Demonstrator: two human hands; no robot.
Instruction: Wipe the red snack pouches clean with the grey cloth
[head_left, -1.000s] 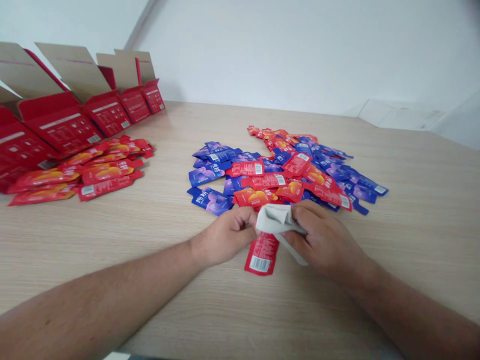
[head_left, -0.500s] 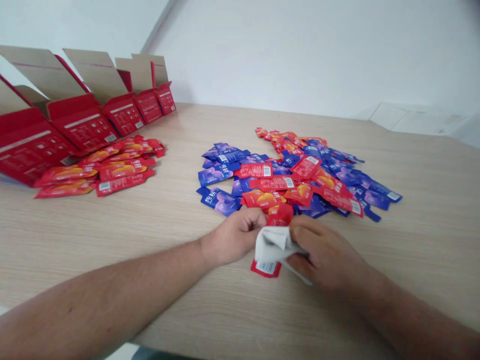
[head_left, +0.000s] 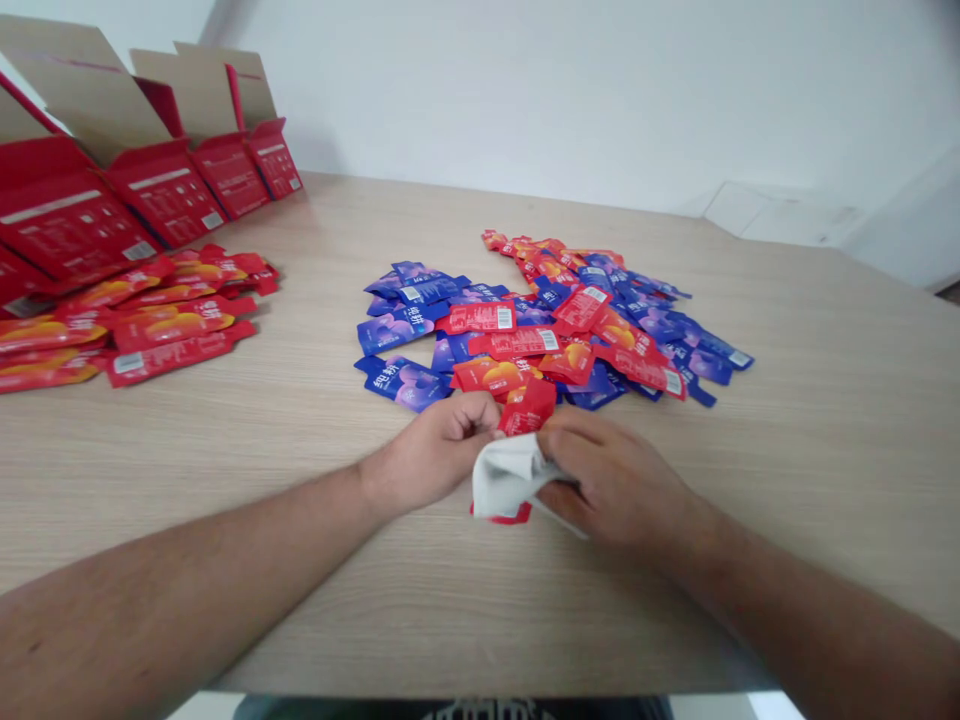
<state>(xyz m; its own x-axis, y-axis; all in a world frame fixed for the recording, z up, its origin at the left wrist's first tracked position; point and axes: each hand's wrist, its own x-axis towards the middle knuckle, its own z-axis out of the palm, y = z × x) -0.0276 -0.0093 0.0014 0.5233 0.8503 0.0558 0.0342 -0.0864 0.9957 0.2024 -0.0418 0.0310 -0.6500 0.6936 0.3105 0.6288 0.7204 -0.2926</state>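
My left hand point(head_left: 442, 450) and my right hand point(head_left: 619, 482) meet in front of a loose pile of red and blue foil sachets point(head_left: 555, 325) on the table. A red sachet point(head_left: 529, 406) stands up between them, its lower end wrapped in a white cloth point(head_left: 510, 478). Only a thin red strip of that sachet shows below the cloth. My left fingers pinch the sachet near the cloth's upper edge. My right fingers press the cloth around it from the other side. The sachet's middle is hidden by the cloth and my fingers.
A row of open red cartons point(head_left: 154, 190) with raised cardboard flaps stands at the far left of the wooden table point(head_left: 825, 450). In front of them lies a group of red sachets point(head_left: 172, 325). A white wall rises behind the table.
The cloth now covers the sachet's barcode end, and the sachet's upper end shows above my hands. The view has tilted, shifting the pile and cartons up and left.
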